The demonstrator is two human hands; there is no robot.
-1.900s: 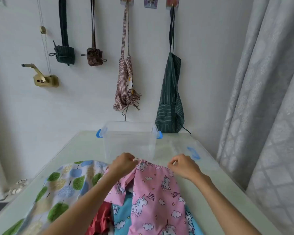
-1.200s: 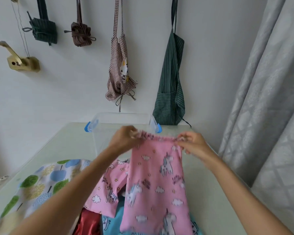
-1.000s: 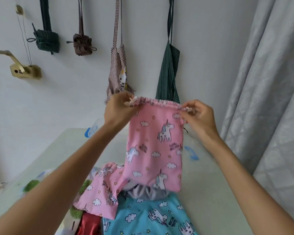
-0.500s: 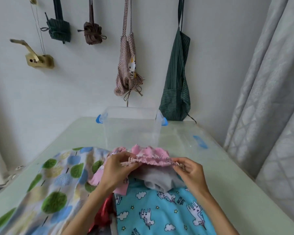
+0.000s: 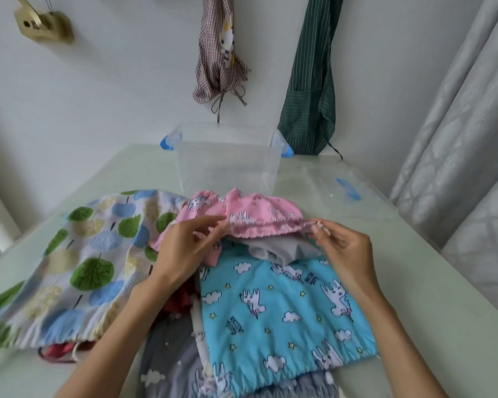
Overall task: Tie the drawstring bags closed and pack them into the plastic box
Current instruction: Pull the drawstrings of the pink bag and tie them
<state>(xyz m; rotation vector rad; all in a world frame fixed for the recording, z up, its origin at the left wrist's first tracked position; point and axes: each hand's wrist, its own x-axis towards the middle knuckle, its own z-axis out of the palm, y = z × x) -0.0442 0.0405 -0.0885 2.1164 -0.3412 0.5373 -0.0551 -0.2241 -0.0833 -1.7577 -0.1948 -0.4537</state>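
Observation:
A pink unicorn drawstring bag (image 5: pixel 259 214) lies crumpled on a heap of bags in the middle of the table. My left hand (image 5: pixel 181 248) pinches the left end of its gathered top hem. My right hand (image 5: pixel 342 248) pinches the right end, where the drawstring comes out. A blue unicorn bag (image 5: pixel 282 308) lies flat under my hands. To the left lies a large bag with a tree print (image 5: pixel 78 271). The clear plastic box (image 5: pixel 227 165) with blue latches stands open behind the pile.
The box's clear lid (image 5: pixel 339 191) lies on the table to the right of the box. Red (image 5: pixel 179 303) and grey (image 5: pixel 170 366) fabric show under the pile. Aprons (image 5: pixel 311 90) hang on the back wall. A grey curtain (image 5: pixel 457 139) hangs along the right.
I lifted the pink bag up by its top hem, then lowered it back onto the pile, where it now lies crumpled with both hands still at the hem.

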